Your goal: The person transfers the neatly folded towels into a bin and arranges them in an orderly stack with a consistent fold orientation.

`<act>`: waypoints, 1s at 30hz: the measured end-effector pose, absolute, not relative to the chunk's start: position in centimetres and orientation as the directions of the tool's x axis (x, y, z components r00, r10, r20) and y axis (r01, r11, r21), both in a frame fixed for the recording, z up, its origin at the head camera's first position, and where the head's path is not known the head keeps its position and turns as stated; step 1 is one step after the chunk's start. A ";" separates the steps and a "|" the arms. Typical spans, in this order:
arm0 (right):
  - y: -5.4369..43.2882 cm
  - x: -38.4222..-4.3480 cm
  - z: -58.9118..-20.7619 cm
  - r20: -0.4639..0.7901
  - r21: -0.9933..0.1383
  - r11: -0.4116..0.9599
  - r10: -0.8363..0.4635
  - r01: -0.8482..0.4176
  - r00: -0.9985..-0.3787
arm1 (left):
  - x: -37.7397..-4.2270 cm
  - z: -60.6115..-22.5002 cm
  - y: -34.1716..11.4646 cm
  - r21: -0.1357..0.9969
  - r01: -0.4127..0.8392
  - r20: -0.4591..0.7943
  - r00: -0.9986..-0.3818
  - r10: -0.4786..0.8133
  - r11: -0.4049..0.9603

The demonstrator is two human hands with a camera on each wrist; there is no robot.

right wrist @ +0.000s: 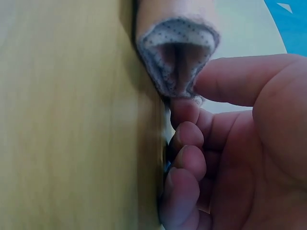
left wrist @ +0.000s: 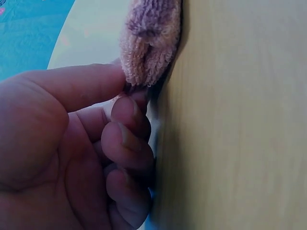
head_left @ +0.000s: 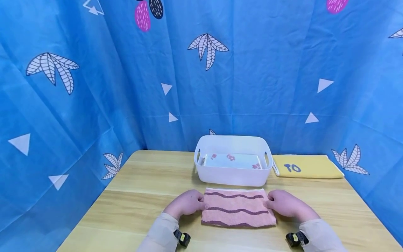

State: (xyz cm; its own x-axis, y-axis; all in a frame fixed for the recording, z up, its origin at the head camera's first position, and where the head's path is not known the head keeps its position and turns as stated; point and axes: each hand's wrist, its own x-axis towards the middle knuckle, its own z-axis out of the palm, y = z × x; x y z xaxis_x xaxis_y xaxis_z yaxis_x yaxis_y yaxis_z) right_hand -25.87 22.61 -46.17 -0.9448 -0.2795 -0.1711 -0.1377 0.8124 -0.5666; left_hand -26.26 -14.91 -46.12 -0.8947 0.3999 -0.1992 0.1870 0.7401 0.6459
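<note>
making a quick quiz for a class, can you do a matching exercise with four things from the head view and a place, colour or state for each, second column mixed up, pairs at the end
Things:
1. basket
2. pink cloth
3. yellow cloth
4. curtain

Places, colours or states:
A. marked TO
B. blue, hanging behind the table
C. in the grip of the left hand and the right hand
D. white, beyond the pink cloth

Pairs: 1-D, 2-C, 3-A, 4-B

Wooden table (head_left: 151, 175) beneath basket (head_left: 233, 177); yellow cloth (head_left: 315, 166); pink cloth (head_left: 237, 205)
</note>
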 end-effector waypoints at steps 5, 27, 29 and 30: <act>22.6 -26.2 -46.0 -0.153 -0.565 0.812 -0.277 -0.146 -0.949 | -26.7 -45.8 -15.1 0.667 0.168 -0.199 -0.899 0.390 0.726; 23.1 -25.7 -43.4 -0.042 -0.718 0.662 -0.351 -0.216 -0.936 | -26.6 -43.3 -17.0 0.745 0.268 -0.073 -0.877 0.474 0.611; 23.2 -25.5 -43.0 -0.035 -0.725 0.654 -0.352 -0.218 -0.935 | -26.5 -43.0 -17.1 0.752 0.272 -0.063 -0.877 0.476 0.601; 23.3 -25.4 -42.8 -0.030 -0.729 0.647 -0.354 -0.222 -0.935 | -26.5 -42.8 -17.0 0.757 0.273 -0.058 -0.877 0.477 0.594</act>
State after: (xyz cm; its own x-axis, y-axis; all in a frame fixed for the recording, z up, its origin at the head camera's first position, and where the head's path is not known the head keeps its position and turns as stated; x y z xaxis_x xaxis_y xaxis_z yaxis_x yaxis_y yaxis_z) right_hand -25.44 23.26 -42.83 -0.9348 -0.3538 -0.0297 -0.2218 0.6471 -0.7294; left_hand -26.49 -17.04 -42.80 -0.8770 0.4770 -0.0577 0.2732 0.5939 0.7568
